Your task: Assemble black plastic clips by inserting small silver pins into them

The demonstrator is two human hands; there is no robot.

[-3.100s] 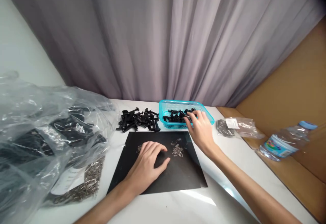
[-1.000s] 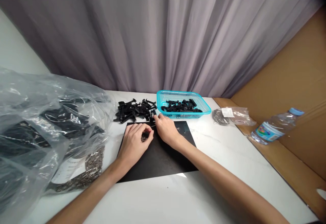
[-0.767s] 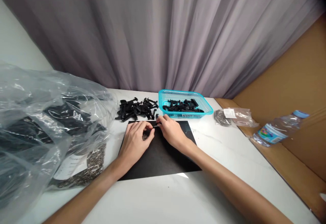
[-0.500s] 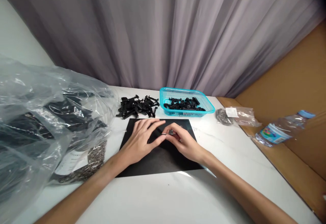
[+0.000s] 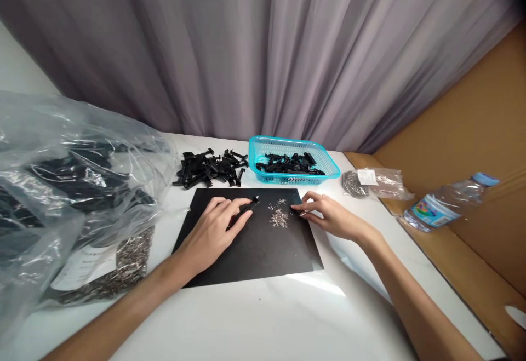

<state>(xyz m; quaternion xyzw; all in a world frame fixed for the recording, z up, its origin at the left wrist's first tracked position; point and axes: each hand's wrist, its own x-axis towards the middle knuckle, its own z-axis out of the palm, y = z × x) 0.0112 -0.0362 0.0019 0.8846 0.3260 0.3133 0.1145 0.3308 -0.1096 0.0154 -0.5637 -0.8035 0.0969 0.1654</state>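
Observation:
My left hand (image 5: 219, 224) rests over the black mat (image 5: 263, 257), its fingers closed around a slim black plastic part (image 5: 249, 205) whose end sticks out past the fingertips. Small silvery metal pieces (image 5: 279, 218), like short pins, lie in a loose heap on the mat between my two hands. At the mat's right edge, my right hand (image 5: 326, 216) has thumb and fingers brought together. A thin shiny sliver (image 5: 303, 213) shows at its fingertips; its kind is too small to make out.
Behind the mat lie a pile of black plastic parts (image 5: 197, 170) and a blue basket (image 5: 335, 173) holding similar parts. Large clear plastic bags (image 5: 82, 131) crowd the left side. On the right are a small bag of metal pieces (image 5: 355, 184) and a water bottle (image 5: 435, 207).
My right hand has moved away from the left, rightward to the mat's edge, uncovering the metal heap. My left hand stays over the mat with the black part. The view has shifted slightly.

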